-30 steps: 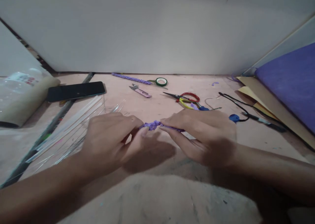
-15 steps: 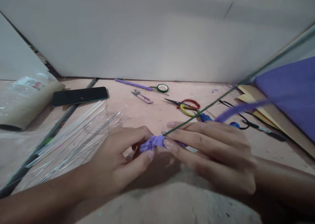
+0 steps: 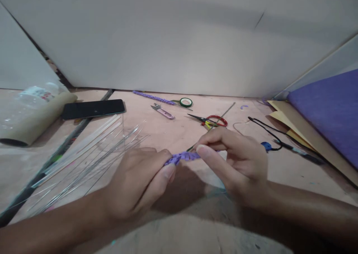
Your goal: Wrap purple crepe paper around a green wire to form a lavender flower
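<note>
My left hand [image 3: 142,183] is closed, thumb and fingers pinching a crinkled purple crepe-paper strip [image 3: 186,156]. The strip runs rightward and passes under the fingertips of my right hand [image 3: 237,164]. That hand is closed in a pinch on a thin green stem [image 3: 228,110], which slants up to the right past its fingers. The fingers partly hide where stem and strip meet. Just beyond my right hand lie scissors [image 3: 216,120] with red and yellow handles.
Pink thread snips [image 3: 163,112], a purple wrapped stem [image 3: 153,97] and a green tape roll [image 3: 186,102] lie at the back. At left are a phone [image 3: 93,109], cardboard tube [image 3: 39,120], plastic bottle [image 3: 36,94] and thin wires [image 3: 92,164]. Purple sheets [image 3: 330,105] stand at right.
My right hand has gone from stretched fingers to a tight pinch. The long purple strip rising to the right is no longer seen there. The green stem has tilted more steeply.
</note>
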{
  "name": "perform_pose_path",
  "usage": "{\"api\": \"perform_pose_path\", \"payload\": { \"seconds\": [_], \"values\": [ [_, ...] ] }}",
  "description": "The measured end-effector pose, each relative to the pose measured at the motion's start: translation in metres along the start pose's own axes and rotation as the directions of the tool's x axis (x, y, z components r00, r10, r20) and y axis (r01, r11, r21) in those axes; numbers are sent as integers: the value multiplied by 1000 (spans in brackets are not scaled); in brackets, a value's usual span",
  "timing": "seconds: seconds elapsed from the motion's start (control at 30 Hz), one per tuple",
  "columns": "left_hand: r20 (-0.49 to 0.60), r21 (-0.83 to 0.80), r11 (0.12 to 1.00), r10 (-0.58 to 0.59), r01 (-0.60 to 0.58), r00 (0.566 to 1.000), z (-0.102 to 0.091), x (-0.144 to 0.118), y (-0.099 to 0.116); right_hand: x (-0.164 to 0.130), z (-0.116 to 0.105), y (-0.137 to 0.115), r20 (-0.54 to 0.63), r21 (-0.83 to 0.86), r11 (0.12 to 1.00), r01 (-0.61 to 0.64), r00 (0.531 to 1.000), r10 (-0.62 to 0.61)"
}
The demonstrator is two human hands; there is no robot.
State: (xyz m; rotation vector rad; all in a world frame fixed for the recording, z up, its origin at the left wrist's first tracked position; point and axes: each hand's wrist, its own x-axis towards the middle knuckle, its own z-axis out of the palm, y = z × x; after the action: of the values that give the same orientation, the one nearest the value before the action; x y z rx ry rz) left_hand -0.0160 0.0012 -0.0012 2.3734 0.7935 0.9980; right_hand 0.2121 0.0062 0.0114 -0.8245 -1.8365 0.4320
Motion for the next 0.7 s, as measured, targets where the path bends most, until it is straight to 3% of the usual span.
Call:
{"api": "perform_pose_path", "payload": {
  "seconds": [0.13, 0.27, 0.33, 0.4, 0.47, 0.53, 0.6, 0.7],
  "values": [
    [-66, 212, 977, 34, -20, 997, 7, -7, -6, 3, 0, -1, 109, 41, 995, -88, 991, 83],
    [-86, 314, 948, 73, -42, 994, 11, -11, -10, 8, -4, -2, 207, 63, 983, -172, 966, 156],
    [-91, 337, 941, 63, -29, 994, 10, -10, -9, 10, -7, -1, 302, 49, 965, -257, 925, 231],
    [-102, 338, 941, 26, 10, 994, 9, -9, -7, 13, -9, 1, 408, 80, 914, -398, 850, 335],
    [-101, 283, 957, -35, 62, 994, 8, -6, -3, 14, -9, 4, 499, 166, 813, -558, 759, 418],
    [-86, 160, 978, -122, 135, 989, 7, -4, 4, 15, -7, 7, 552, 265, 699, -664, 699, 455],
    [-53, 12, 973, -231, 232, 972, 8, -1, 11, 16, -5, 8, 554, 327, 635, -699, 687, 471],
    [-5, -140, 920, -371, 367, 929, 8, 3, 20, 16, -3, 7, 519, 381, 633, -674, 722, 457]
  ]
}}
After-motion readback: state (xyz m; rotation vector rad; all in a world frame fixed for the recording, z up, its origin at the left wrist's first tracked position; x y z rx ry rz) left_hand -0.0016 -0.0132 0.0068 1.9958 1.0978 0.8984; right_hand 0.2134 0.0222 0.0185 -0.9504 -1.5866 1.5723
